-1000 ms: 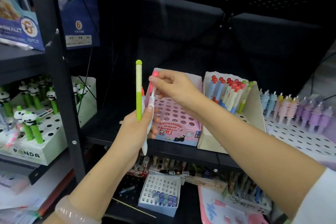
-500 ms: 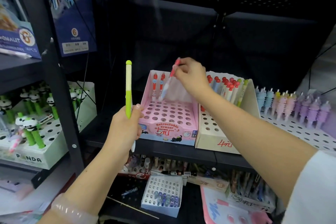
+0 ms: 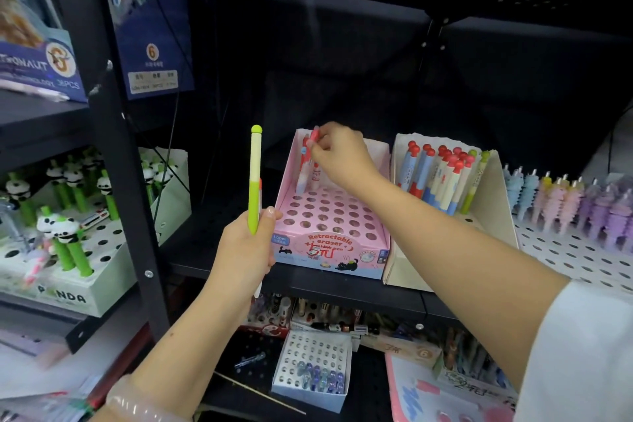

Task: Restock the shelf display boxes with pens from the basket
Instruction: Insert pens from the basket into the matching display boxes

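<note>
1. The right hand (image 3: 337,154) is reached to the back row of the pink display box (image 3: 329,226), fingertips pinched on the red top of a red-capped pen (image 3: 313,161). The pen stands nearly upright, its lower end at the holes of the back row beside one or two pens already standing there; whether it is fully seated I cannot tell.
2. The left hand (image 3: 245,247) is out in front of the box's left front corner, fingers curled round a green-and-cream pen (image 3: 255,181). It is held upright, round tip up, with a second, pale pen partly hidden behind it.
3. The relation that matters: the green pen's long axis is vertical, already in line with the holes, and the open holes lie to the right of and beyond the left hand. The right hand is nearer the back row; the left is nearer the front rows.
4. Green-topped pens show at the right end of the cream display box (image 3: 493,209) next door, so that box is my guess for the green pen, across the right forearm.
5. The basket is not in view.
</note>
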Motion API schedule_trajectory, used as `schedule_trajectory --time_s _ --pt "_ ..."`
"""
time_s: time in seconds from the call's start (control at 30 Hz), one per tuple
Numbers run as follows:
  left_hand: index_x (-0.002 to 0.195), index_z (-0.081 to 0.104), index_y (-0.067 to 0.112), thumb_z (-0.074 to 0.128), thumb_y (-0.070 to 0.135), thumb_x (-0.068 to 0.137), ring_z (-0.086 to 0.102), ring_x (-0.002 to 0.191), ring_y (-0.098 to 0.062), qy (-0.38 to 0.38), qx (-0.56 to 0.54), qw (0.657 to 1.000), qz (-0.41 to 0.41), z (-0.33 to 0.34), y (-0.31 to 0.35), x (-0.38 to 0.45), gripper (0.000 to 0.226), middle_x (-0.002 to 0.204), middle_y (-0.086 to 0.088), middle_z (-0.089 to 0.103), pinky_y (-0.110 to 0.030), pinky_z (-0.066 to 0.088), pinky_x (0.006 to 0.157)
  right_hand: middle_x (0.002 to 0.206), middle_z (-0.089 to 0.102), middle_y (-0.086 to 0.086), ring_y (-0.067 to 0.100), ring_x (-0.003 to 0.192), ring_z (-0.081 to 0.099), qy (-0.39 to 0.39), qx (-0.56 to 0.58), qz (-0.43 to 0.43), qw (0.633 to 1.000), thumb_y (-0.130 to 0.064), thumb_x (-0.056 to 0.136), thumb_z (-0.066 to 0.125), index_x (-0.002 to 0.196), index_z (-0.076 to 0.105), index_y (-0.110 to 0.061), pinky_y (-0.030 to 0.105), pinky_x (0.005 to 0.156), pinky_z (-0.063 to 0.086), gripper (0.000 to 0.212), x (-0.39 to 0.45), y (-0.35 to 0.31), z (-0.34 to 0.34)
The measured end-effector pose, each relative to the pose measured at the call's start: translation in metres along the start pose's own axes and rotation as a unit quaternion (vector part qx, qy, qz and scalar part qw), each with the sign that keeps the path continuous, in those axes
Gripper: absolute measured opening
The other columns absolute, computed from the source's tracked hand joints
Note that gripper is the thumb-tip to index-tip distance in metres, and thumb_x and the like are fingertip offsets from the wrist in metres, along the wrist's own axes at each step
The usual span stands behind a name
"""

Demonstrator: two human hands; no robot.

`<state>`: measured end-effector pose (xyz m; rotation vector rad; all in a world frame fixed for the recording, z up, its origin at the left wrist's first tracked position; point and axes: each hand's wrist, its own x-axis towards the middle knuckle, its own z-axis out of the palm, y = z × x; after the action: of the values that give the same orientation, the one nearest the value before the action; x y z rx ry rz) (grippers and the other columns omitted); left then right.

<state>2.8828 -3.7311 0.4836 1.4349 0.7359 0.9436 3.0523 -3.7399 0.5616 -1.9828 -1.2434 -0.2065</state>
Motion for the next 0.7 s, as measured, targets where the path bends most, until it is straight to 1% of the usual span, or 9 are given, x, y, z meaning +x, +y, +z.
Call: schedule_trajectory --time_s 0.17,0.27,0.37,0.43,0.47,0.53,0.6,0.63,0.7 --pt "0.090 0.064 0.026 0.043 0.033 0.097 0.037 0.038 -0.003 -0.009 0.001 1.000 -0.001 -0.001 0.002 -0.001 0.023 0.050 0.000 0.040 -0.014 0.035 0.040 0.081 0.068 0.009 0.020 0.070 0.060 -0.065 -0.056 0.045 0.995 -0.026 0.095 0.047 0.096 0.065 -0.005 0.026 0.066 0.044 0.028 0.002 0.000 0.007" --pt "0.090 0.063 0.022 0.043 0.034 0.097 0.037 0.037 -0.004 -0.012 0.008 1.000 0.000 -0.002 0.005 -0.002 0.024 0.049 0.000 0.041 -0.016 0.037 0.041 0.092 0.067 0.011 0.023 0.076 0.060 -0.137 -0.117 0.070 0.981 -0.022 0.095 0.045 0.097 0.065 -0.002 0.029 0.067 0.045 0.029 -0.004 0.002 0.012" --pt "0.089 0.063 0.022 0.044 0.034 0.096 0.037 0.037 -0.003 -0.006 0.011 1.000 0.011 -0.005 0.008 -0.003 0.024 0.050 0.000 0.041 -0.015 0.038 0.041 0.085 0.067 0.010 0.026 0.080 0.063 -0.091 -0.134 0.064 0.985 -0.021 0.093 0.048 0.089 0.066 -0.002 0.031 0.069 0.047 0.026 -0.017 0.004 0.013" --pt "0.087 0.063 0.024 0.044 0.033 0.096 0.036 0.037 -0.002 -0.001 -0.001 1.000 0.022 -0.007 0.010 -0.003 0.023 0.047 0.003 0.040 -0.013 0.036 0.039 0.081 0.069 0.009 0.023 0.078 0.064 -0.042 -0.053 0.034 0.997 -0.020 0.093 0.048 0.088 0.067 -0.006 0.031 0.070 0.050 0.024 -0.023 -0.001 0.006" --pt "0.087 0.063 0.022 0.045 0.034 0.096 0.035 0.038 -0.003 -0.009 -0.013 1.000 0.025 -0.007 0.011 -0.004 0.023 0.047 0.004 0.038 -0.014 0.035 0.038 0.079 0.069 0.005 0.017 0.076 0.065 -0.057 0.040 0.024 0.997 -0.022 0.093 0.051 0.089 0.067 -0.010 0.029 0.070 0.051 0.021 -0.027 -0.007 0.000" --pt "0.090 0.063 0.015 0.047 0.036 0.094 0.031 0.040 -0.005 -0.048 -0.048 0.997 0.024 -0.004 0.014 -0.005 0.027 0.050 0.003 0.036 -0.016 0.030 0.038 0.077 0.069 -0.007 0.002 0.075 0.065 -0.154 0.193 0.003 0.969 -0.030 0.093 0.054 0.092 0.067 -0.021 0.018 0.068 0.051 0.016 -0.035 -0.021 -0.009" --pt "0.092 0.062 0.009 0.048 0.039 0.090 0.029 0.040 -0.005 -0.101 -0.099 0.990 0.016 0.000 0.018 -0.007 0.033 0.052 0.001 0.044 -0.016 0.027 0.037 0.082 0.069 -0.012 -0.005 0.078 0.063 -0.253 0.242 -0.027 0.936 -0.031 0.094 0.052 0.098 0.067 -0.025 0.015 0.071 0.051 0.016 -0.042 -0.029 -0.015" --pt "0.093 0.061 0.007 0.048 0.042 0.086 0.029 0.038 -0.005 -0.125 -0.135 0.983 0.008 0.002 0.020 -0.009 0.037 0.055 0.001 0.051 -0.015 0.026 0.036 0.087 0.069 -0.008 -0.004 0.080 0.063 -0.286 0.259 -0.035 0.922 -0.029 0.095 0.050 0.102 0.067 -0.021 0.019 0.076 0.052 0.020 -0.043 -0.030 -0.016" --pt "0.094 0.056 0.004 0.047 0.047 0.079 0.029 0.034 -0.003 -0.168 -0.208 0.963 -0.017 0.004 0.025 -0.010 0.047 0.060 0.001 0.059 -0.014 0.026 0.033 0.104 0.067 0.015 0.008 0.091 0.062 -0.325 0.297 -0.035 0.897 -0.024 0.097 0.047 0.112 0.064 -0.006 0.028 0.091 0.051 0.029 -0.045 -0.030 -0.020"
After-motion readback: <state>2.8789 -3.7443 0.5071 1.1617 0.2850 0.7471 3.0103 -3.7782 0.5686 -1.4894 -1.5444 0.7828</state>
